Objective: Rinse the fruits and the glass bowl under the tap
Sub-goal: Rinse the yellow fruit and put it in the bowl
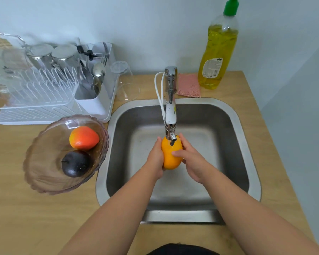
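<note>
Left of the sink (247,144), our glass bowl (44,172) sits on the tabletop (35,218), a red-orange fruit (84,138) and a dark plum (75,163) inside, unrinsed as far as we judge. Over the sink our left hand (156,157) and right hand (191,162) clasp the orange fruit (170,157) under the tap (170,107) (water hard to see). Two fruits and the bowl remain.

I see a brushed, dull stainless-steel sink (234,115), a glossy chrome tap (170,92), a matt wood-grain counter (35,218), a ribbed clear glass bowl (42,173) and a wet, shiny orange fruit (170,159).
</note>
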The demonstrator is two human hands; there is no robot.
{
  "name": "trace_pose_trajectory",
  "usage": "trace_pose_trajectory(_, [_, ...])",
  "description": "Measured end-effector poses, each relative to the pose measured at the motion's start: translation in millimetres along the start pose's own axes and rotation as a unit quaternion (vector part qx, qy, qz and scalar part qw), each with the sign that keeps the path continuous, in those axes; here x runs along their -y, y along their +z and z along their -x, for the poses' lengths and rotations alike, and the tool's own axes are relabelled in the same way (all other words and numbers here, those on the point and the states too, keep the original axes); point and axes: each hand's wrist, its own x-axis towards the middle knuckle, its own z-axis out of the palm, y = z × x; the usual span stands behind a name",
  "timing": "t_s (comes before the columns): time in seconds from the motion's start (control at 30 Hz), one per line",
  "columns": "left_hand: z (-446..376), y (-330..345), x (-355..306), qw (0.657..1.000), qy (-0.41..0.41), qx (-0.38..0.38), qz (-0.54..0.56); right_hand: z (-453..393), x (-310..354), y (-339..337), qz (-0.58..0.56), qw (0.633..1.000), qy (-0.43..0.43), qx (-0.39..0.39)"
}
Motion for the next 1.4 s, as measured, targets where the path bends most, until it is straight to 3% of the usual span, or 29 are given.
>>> trace_pose_trajectory(0.1, [2.2, -1.9, 2.4, 1.0, -0.01, -0.001, 0.017, 2.5, 0.0, 1.5, 0.016, 1.0, -0.015, 0.008])
trace_pose_trajectory(0.33, [9.3, -2.9, 10.6, 1.0, 0.005, 0.015, -0.027, 2.7, 12.6, 9.4, 0.006, 0.986, -0.02, -0.162])
trace_pose_trajectory(0.4, [9.3, -4.8, 10.6, 0.999, -0.003, 0.031, -0.009, 4.7, 11.9, 8.8, 0.016, 0.987, -0.015, -0.159])
trace_pose_trajectory(0.6, [12.8, -9.1, 5.6, 0.997, -0.012, 0.062, 0.043, 10.6, -2.9, 5.3, 0.012, 1.0, -0.025, 0.012])
trace_pose_trajectory(0.83, [16.3, -10.7, 4.0, 0.998, 0.013, 0.065, -0.015, 2.1, 13.5, 12.9, 0.02, 0.984, -0.036, -0.176])
trace_pose_trajectory(1.03, [21.5, -7.9, 3.1, 0.997, 0.046, 0.06, 0.0, 6.6, -0.3, 18.7, 0.097, 0.992, -0.049, -0.065])
trace_pose_trajectory(1.2, [24.4, -4.4, 7.5, 0.995, 0.074, 0.067, -0.033, 2.2, 19.7, 23.9, 0.047, 0.981, -0.003, -0.189])
trace_pose_trajectory(1.27, [24.2, -5.1, 9.9, 0.995, 0.073, 0.063, -0.032, 2.6, 23.0, 19.8, 0.064, 0.983, -0.002, -0.17])
trace_pose_trajectory(1.4, [22.7, -11.1, 7.2, 0.997, 0.039, 0.052, 0.049, 5.0, 6.4, 12.1, 0.083, 0.996, -0.03, -0.005])
